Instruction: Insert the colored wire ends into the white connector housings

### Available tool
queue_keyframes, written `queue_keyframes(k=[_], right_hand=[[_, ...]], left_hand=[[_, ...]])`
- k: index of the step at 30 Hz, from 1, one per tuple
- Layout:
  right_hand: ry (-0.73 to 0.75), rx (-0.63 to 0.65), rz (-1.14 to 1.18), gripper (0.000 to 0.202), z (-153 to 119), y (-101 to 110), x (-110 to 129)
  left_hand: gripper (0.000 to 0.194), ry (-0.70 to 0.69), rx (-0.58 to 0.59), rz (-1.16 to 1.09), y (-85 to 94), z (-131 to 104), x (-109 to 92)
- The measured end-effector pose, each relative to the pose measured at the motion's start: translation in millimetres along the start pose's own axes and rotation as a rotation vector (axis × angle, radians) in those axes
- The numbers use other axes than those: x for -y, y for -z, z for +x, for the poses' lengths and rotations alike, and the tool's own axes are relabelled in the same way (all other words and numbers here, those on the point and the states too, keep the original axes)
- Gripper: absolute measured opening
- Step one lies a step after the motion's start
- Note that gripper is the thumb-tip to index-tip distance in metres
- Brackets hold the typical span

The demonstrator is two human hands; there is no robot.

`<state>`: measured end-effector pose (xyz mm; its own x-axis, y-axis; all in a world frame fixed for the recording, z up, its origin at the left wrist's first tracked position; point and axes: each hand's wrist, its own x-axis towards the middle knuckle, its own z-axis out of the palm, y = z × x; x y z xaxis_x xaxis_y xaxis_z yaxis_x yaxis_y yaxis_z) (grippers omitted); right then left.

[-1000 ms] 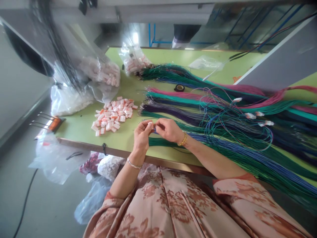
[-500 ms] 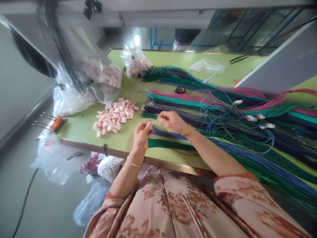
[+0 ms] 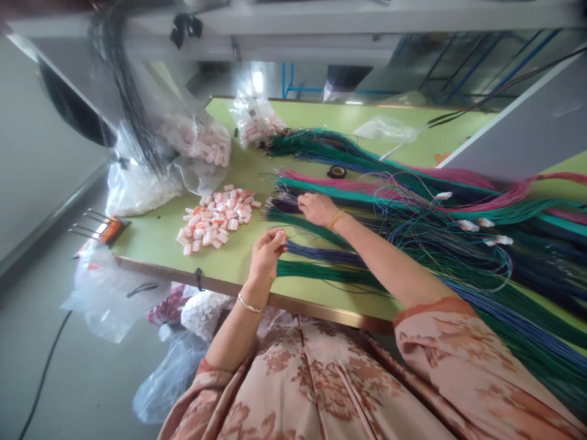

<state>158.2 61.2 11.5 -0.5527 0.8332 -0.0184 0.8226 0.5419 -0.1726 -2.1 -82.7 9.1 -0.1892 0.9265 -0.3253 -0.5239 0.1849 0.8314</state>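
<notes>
My left hand (image 3: 265,255) is closed in a pinch around a small white connector housing (image 3: 280,236), above the front part of the table. A thin wire appears to trail from it to the right. Farther back, my right hand (image 3: 318,209) lies over the bundle of dark purple and black wires (image 3: 288,201). Its fingers are curled down against them, and what is between the fingertips is hidden. Left of my hands is a loose pile of white and orange connector housings (image 3: 220,215). Blue wires (image 3: 325,253) and green wires (image 3: 330,272) run rightward beside my left hand.
Pink wires (image 3: 316,181) and a roll of black tape (image 3: 337,172) are behind my right hand. Bags of housings (image 3: 202,137) stand at the back left. Wires with white connectors (image 3: 468,225) lie tangled at right. An orange pronged holder (image 3: 110,230) sits at the left corner.
My right hand has moved away from the left one, back and slightly right, onto the dark wires. My left hand keeps its pinch on the connector housing. The view has shifted slightly.
</notes>
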Motion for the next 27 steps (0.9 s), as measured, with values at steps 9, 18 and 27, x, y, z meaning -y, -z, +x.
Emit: queue_keyframes(k=[9,18,27], right_hand=[[0.0,0.085,0.154,0.018,4,23,-14],[-0.164,0.094,0.378,0.015,3,60,-45],[-0.091,-0.072,0.904,0.012,7,72,-7]], left_hand=[[0.031,0.028,0.012,0.001,0.0,-2,-2],[0.033,0.049,0.021,0.002,2.3,-3,-3],[0.031,0.071,0.058,0.001,-3.9,-5,-4]])
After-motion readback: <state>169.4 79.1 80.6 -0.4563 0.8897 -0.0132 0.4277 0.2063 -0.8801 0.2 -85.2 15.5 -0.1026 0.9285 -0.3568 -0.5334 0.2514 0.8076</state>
